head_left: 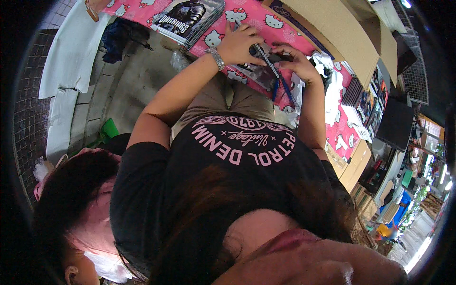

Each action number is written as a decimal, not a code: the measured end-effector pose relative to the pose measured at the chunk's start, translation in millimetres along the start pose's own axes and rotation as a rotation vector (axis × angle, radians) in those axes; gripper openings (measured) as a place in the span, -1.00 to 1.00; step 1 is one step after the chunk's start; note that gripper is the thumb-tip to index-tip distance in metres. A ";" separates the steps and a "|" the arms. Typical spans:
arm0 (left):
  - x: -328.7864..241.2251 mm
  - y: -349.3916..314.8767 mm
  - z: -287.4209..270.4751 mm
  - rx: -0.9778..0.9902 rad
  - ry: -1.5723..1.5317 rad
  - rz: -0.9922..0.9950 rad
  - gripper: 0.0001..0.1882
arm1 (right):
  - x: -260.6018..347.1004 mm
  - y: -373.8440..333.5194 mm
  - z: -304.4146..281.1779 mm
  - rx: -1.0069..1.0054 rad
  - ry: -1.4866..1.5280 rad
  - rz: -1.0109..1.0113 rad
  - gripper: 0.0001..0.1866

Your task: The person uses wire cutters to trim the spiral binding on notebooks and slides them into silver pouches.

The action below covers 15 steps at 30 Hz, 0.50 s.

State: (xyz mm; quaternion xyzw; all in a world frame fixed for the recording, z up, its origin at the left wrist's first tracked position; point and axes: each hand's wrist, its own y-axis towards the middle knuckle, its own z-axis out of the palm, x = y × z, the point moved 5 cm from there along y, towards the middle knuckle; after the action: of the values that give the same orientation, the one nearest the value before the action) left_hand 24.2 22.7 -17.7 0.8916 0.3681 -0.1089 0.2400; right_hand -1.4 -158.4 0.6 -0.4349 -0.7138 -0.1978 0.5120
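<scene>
A dark notebook (pixel 260 72) with a spiral binding (pixel 269 61) lies on the pink cloth in front of me, tilted and partly covered by my hands. My left hand (pixel 240 45) is closed around the upper left part of its bound edge, thumb reaching over the coil. From the other side, my right hand (pixel 299 64) curls its fingers and thumb at the notebook beside the coil; its fingertips are partly hidden. A blue strip (pixel 285 88) trails from the lower end of the binding toward my right forearm.
A pink patterned cloth (pixel 273 21) covers the table. A spiral notebook with a dark picture cover (pixel 187 19) lies at the far left. An open cardboard box (pixel 327 28) stands at the far right, near more notebooks (pixel 365 107) and white crumpled paper (pixel 327 71). Another person (pixel 90 199) is close on my left.
</scene>
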 end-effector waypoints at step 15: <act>35.4 4.9 -13.2 -0.131 -0.077 0.066 -0.35 | 0.1 10.4 2.5 0.075 0.586 -0.203 -0.50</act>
State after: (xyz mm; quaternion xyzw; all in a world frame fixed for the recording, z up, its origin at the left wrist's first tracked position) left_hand 52.9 47.8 -17.7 0.8809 0.3351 -0.1111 0.3152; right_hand 5.7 -150.9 -2.0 -0.2667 -0.5824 -0.3385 0.6893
